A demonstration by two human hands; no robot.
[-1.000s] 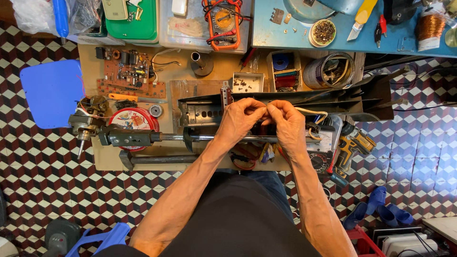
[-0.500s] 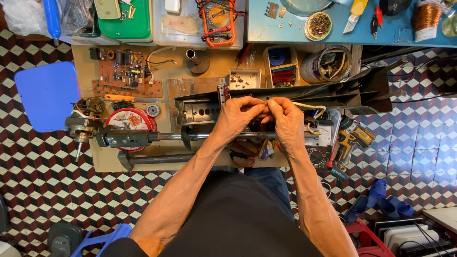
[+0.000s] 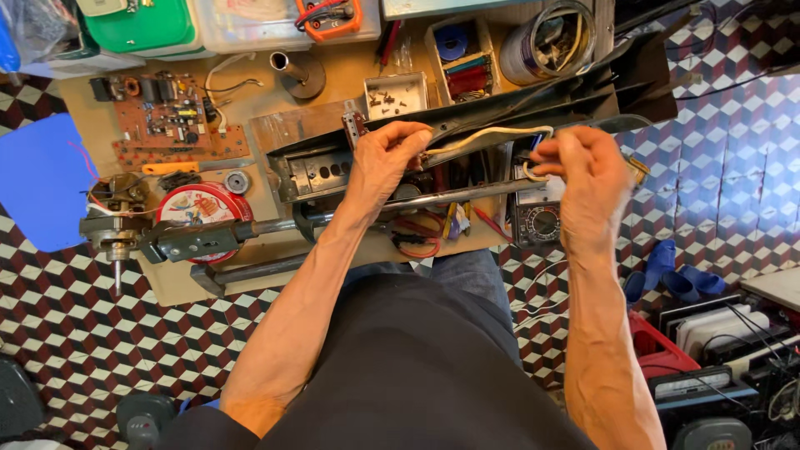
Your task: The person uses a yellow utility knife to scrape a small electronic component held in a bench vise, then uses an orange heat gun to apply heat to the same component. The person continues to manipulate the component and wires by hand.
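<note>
Hands (image 3: 583, 171) now apart, cord (image 3: 487, 136) taut

A pale cream cord (image 3: 492, 133) arches between the left hand (image 3: 385, 162) and right hand (image 3: 583, 171), its right end curling into a small loop. Beneath it lies a long black open housing (image 3: 533, 104), slanting across the desk (image 3: 275, 112).

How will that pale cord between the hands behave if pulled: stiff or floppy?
Probably floppy: the pale cord arcs loosely from the left hand to the right hand. It looks light, since fingertips alone carry it. Its curl near the right hand suggests it keeps some bend and could snag on the black housing.
</note>
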